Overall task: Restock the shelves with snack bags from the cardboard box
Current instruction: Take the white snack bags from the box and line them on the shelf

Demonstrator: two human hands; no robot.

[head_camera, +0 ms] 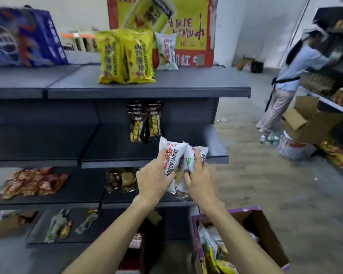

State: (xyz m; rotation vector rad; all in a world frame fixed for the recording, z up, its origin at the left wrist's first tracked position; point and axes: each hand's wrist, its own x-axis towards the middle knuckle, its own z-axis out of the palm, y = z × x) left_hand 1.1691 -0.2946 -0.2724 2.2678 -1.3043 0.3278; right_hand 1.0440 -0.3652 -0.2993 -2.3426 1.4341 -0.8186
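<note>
Here | left hand [153,181], right hand [202,181] grip half-hidden snack bags [171,154] | cardboard box [265,230] cropped

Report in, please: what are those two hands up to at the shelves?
Left hand grip on white snack bag, right hand on second white bag. Both held before middle shelf, not yet placed. Nothing blocking.

white snack bags [171,161], yellow bags [125,56], purple-rimmed box [244,209]
</note>
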